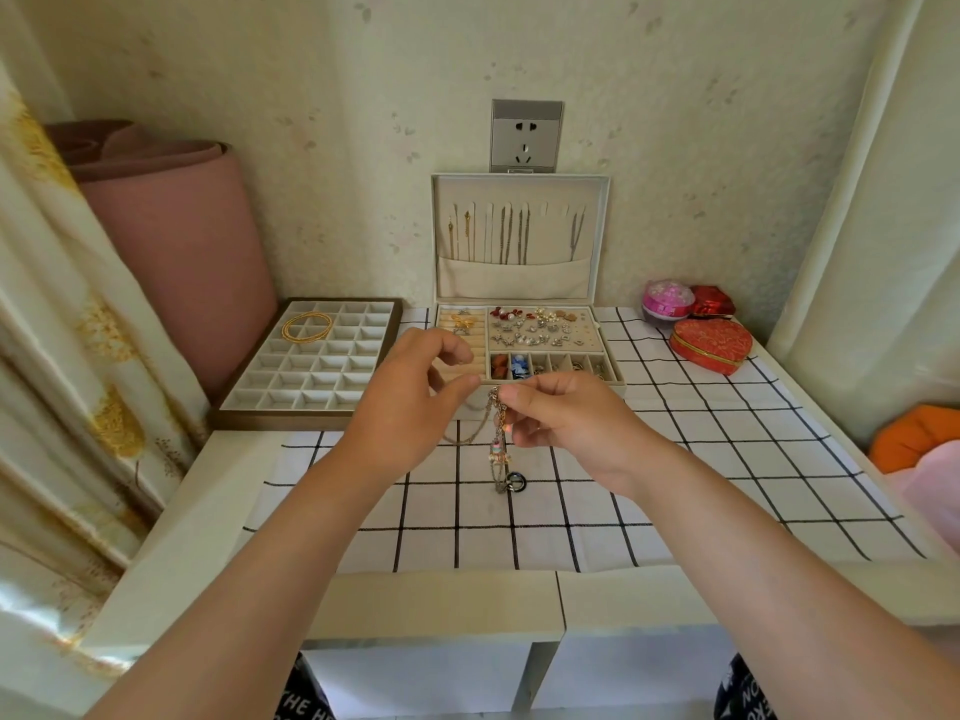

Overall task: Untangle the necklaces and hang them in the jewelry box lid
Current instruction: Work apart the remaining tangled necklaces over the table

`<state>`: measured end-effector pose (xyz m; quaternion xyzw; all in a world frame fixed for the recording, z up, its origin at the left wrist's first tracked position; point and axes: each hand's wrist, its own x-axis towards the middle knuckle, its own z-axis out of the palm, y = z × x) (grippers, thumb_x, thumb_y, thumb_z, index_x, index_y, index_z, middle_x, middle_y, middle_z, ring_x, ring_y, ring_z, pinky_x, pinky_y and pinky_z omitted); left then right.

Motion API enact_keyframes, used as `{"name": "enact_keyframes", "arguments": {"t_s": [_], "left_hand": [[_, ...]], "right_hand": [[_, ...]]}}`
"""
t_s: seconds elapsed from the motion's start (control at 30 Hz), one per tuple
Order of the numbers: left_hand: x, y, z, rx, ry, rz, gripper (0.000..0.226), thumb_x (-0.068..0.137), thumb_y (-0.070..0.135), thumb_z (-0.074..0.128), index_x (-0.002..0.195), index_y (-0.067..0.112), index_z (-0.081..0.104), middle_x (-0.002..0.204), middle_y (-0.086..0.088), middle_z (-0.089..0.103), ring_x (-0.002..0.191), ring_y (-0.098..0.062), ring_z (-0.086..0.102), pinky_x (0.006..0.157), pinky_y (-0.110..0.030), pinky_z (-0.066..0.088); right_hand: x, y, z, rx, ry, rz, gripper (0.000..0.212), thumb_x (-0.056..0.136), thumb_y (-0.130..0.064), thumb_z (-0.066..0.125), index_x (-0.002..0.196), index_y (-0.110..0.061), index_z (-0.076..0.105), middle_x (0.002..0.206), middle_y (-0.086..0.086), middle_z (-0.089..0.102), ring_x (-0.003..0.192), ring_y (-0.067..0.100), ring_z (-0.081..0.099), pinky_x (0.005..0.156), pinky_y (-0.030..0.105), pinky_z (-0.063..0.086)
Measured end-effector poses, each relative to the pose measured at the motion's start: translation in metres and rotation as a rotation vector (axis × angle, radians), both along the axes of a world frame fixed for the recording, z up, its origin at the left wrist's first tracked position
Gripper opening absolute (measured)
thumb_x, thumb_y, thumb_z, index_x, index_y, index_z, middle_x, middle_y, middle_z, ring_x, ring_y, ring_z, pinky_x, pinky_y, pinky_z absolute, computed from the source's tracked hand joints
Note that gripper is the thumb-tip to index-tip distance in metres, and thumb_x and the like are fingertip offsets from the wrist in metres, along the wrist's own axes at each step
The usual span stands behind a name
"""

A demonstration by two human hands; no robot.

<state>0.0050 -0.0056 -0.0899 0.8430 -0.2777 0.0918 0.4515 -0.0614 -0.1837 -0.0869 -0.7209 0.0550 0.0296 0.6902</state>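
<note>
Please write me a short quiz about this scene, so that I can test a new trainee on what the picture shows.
1. True or false: the jewelry box lid stands open, and some chains already hang in it.
2. Where do the gold bangles lie? A. in the divided tray; B. hung in the lid; C. round the left wrist.
3. Fill in: above the checked cloth, the right hand pinches the ____.

Key: 1 true; 2 A; 3 tangled necklaces.
</note>
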Motion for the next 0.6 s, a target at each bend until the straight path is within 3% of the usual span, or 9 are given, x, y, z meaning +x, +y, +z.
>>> {"name": "enact_keyframes", "arguments": {"t_s": [0.13, 0.27, 0.37, 0.47, 0.6], "left_hand": [[-0.007, -0.003, 0.003, -0.012, 0.169, -0.06, 0.014, 0.093, 0.032, 0.065, 0.08, 0.028, 0.064, 0.075, 0.016, 0.061, 0.067, -0.002, 0.052, 0.067, -0.02, 0.043], [-0.012, -0.007, 0.002, 0.033, 0.271, -0.087, 0.01, 0.085, 0.044, 0.072, 0.083, 0.035, 0.076, 0.082, 0.017, 0.072, 0.082, -0.004, 0.065, 0.08, -0.031, 0.054], [-0.014, -0.009, 0.002, -0.028, 0.328, -0.07, 0.007, 0.083, 0.034, 0.078, 0.077, 0.035, 0.076, 0.074, 0.019, 0.072, 0.075, 0.001, 0.065, 0.077, -0.025, 0.054], [-0.015, -0.008, 0.004, -0.087, 0.387, -0.073, 0.011, 0.081, 0.024, 0.081, 0.072, 0.029, 0.077, 0.068, 0.012, 0.072, 0.065, -0.001, 0.063, 0.069, -0.018, 0.052], [-0.016, -0.009, 0.007, -0.182, 0.446, -0.086, 0.008, 0.077, 0.014, 0.083, 0.076, 0.019, 0.077, 0.074, 0.006, 0.074, 0.066, -0.004, 0.063, 0.067, -0.018, 0.053]], "right_hand": [[0.001, 0.002, 0.0, 0.063, 0.041, -0.05, 0.015, 0.091, -0.026, 0.071, 0.081, -0.015, 0.073, 0.071, -0.001, 0.069, 0.063, 0.013, 0.058, 0.075, 0.032, 0.057], [0.001, 0.002, -0.001, 0.101, 0.057, -0.122, 0.01, 0.089, -0.024, 0.074, 0.089, -0.014, 0.076, 0.075, -0.001, 0.072, 0.061, 0.013, 0.055, 0.071, 0.031, 0.055], [0.001, 0.001, -0.001, 0.098, 0.058, -0.142, 0.011, 0.086, -0.019, 0.077, 0.095, -0.014, 0.079, 0.084, 0.003, 0.075, 0.061, 0.013, 0.057, 0.07, 0.03, 0.055], [0.0, 0.001, 0.0, 0.096, 0.051, -0.148, 0.012, 0.084, -0.014, 0.078, 0.096, -0.016, 0.079, 0.078, -0.001, 0.075, 0.06, 0.009, 0.06, 0.069, 0.028, 0.056], [0.001, 0.002, 0.001, 0.045, 0.011, -0.179, 0.015, 0.082, -0.011, 0.079, 0.097, -0.014, 0.078, 0.076, -0.003, 0.075, 0.055, 0.004, 0.059, 0.068, 0.027, 0.055]]}}
